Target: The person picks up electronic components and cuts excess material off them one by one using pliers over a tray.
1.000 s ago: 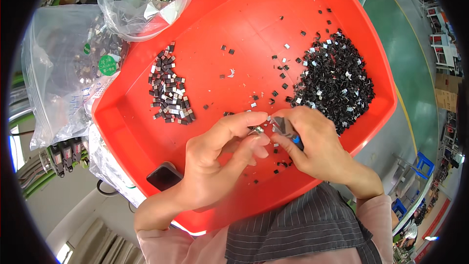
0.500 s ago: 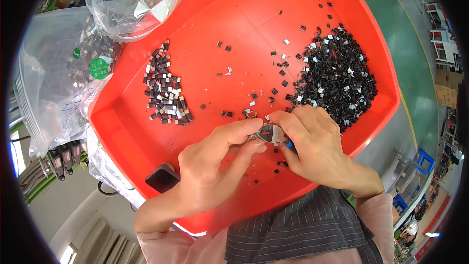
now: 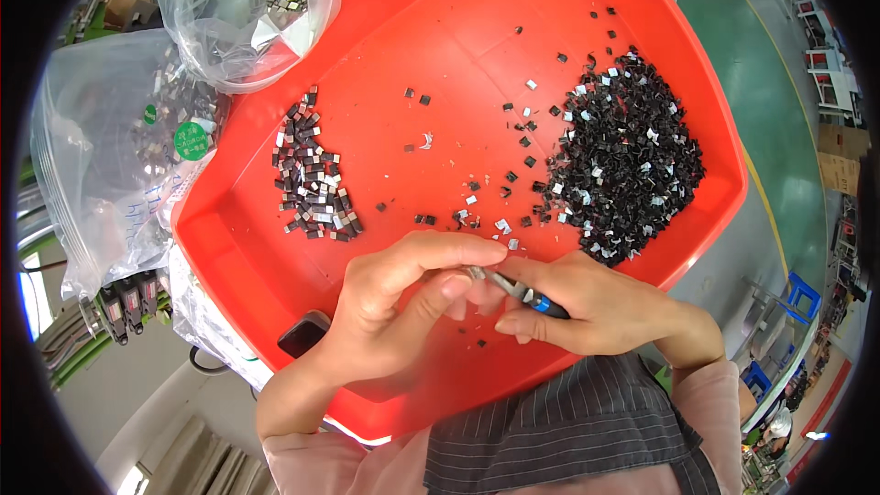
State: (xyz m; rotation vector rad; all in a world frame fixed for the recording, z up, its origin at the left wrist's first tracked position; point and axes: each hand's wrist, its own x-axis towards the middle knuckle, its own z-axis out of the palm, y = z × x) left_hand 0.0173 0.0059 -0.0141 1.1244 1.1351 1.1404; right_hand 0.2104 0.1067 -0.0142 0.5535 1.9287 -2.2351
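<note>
Over the near part of a red tray [image 3: 385, 137], my two hands meet. My right hand [image 3: 600, 307] grips a small hand tool with a blue and black handle [image 3: 547, 303], which looks like pliers or nippers. Its metal jaws point left toward my left fingertips. My left hand [image 3: 390, 298] is closed in a pinch, thumb under the forefinger, on a small silvery piece [image 3: 476, 272]. Fingers cover most of that piece, so its kind is unclear. Just beyond my fingers lie a few white flakes [image 3: 502, 226] and black bits.
A group of small black-and-silver blocks [image 3: 309, 170] lies on the tray's left. A large heap of black scraps with white flecks [image 3: 632, 156] fills its right. Clear plastic bags [image 3: 101, 137] of parts stand at the left. A dark rounded object [image 3: 304, 334] sits near the left edge.
My right hand has turned and dropped slightly, bringing the tool's handle into view. My left fingers have closed further around the small piece. White flakes beyond my hands show more plainly.
</note>
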